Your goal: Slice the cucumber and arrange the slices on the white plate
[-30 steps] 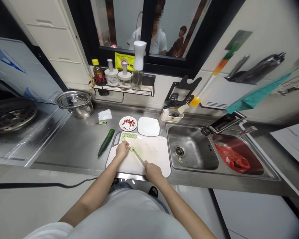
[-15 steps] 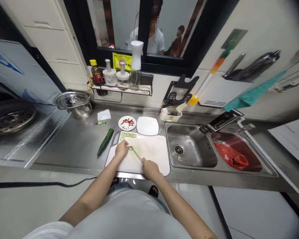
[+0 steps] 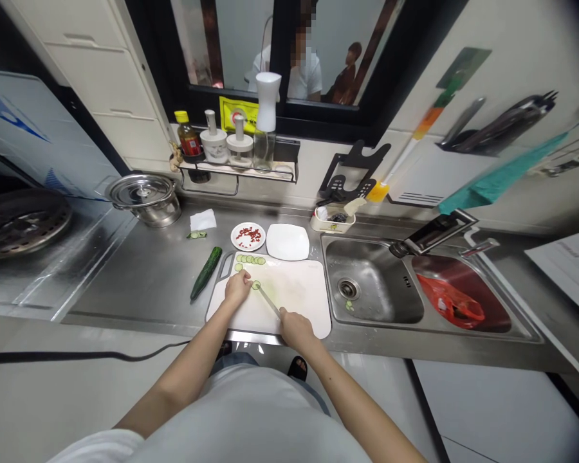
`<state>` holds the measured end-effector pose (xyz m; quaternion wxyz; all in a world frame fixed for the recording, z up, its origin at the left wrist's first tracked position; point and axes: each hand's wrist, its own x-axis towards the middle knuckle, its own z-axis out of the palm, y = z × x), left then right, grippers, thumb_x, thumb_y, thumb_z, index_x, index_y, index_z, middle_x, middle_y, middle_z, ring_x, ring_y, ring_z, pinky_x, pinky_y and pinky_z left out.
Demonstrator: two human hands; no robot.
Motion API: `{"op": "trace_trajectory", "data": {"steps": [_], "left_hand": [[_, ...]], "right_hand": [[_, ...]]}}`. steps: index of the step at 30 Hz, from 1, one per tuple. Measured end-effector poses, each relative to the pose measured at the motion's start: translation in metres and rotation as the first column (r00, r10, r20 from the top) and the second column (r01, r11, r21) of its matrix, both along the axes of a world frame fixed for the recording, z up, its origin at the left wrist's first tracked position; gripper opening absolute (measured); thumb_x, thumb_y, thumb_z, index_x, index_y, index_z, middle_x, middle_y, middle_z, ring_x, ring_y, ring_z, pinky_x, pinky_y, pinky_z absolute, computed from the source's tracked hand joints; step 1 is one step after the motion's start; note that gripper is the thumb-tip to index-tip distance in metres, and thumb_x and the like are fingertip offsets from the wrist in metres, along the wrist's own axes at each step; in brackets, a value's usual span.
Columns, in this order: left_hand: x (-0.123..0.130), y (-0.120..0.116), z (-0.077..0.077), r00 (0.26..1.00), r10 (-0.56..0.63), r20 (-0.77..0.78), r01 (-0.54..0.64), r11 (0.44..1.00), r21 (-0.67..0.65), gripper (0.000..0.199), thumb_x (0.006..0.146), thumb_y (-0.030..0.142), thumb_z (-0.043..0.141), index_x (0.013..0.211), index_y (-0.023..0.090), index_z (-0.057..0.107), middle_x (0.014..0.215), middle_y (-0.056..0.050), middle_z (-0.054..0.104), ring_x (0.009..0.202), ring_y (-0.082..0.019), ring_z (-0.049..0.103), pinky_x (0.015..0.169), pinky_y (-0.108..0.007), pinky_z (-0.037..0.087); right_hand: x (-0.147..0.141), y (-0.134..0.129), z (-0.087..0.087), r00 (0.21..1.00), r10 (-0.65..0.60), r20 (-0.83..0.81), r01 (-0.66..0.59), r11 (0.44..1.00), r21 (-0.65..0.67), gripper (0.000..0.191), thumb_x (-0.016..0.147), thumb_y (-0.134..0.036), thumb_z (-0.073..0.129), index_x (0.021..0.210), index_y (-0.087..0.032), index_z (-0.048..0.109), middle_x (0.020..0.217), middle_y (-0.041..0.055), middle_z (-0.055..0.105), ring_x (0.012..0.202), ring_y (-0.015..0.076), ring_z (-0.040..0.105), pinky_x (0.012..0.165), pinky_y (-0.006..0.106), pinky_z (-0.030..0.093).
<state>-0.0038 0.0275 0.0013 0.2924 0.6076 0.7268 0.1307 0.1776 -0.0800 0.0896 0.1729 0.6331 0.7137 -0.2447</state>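
Observation:
My right hand [image 3: 296, 328] is wrapped round the handle of a knife [image 3: 270, 302], whose blade points up and left over the white cutting board [image 3: 299, 289]. At the blade's tip a cucumber slice [image 3: 256, 285] lies on the board. Just left of that slice, my left hand [image 3: 238, 287] has its fingers pressed together; what they hold, if anything, is too small to tell. A row of cucumber slices [image 3: 251, 260] lies along the board's top left, with a single slice below it. A dark green cucumber [image 3: 206, 274] rests on the steel counter beside the board.
Behind the board stand a plate of red pieces [image 3: 248, 237] and a white square plate [image 3: 287, 242]. A sink [image 3: 374, 283] is to the right, a lidded pot [image 3: 147, 199] at the back left. A condiment shelf [image 3: 241, 168] hangs above.
The knife and my right hand have shifted slightly right, away from my left hand. The whole view has moved a little. My left hand stays near the slice.

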Motion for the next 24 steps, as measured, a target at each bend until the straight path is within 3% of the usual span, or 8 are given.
{"op": "trace_trajectory", "data": {"steps": [7, 24], "left_hand": [[0.000, 0.001, -0.001, 1.000, 0.004, -0.002, -0.004, 1.000, -0.008, 0.021, 0.077, 0.019, 0.062, 0.098, 0.022, 0.065, 0.096, -0.004, 0.071, 0.089, -0.018, 0.063, 0.074, -0.025, 0.041], [0.000, 0.000, -0.003, 1.000, -0.001, -0.002, 0.001, 1.000, 0.022, 0.017, 0.079, 0.020, 0.059, 0.095, 0.021, 0.065, 0.094, -0.004, 0.071, 0.086, -0.018, 0.063, 0.073, -0.025, 0.041]], "right_hand": [[0.003, -0.005, 0.005, 1.000, 0.000, 0.013, 0.000, 1.000, -0.014, 0.035, 0.091, -0.012, 0.034, 0.121, -0.015, 0.051, 0.100, 0.0154, 0.069, 0.096, 0.0248, 0.066, 0.072, 0.031, 0.046], [-0.008, 0.013, 0.004, 0.999, 0.022, 0.026, -0.021, 1.000, -0.012, 0.036, 0.089, -0.009, 0.034, 0.120, -0.014, 0.052, 0.101, 0.0167, 0.068, 0.099, 0.0258, 0.065, 0.075, 0.034, 0.048]]}}
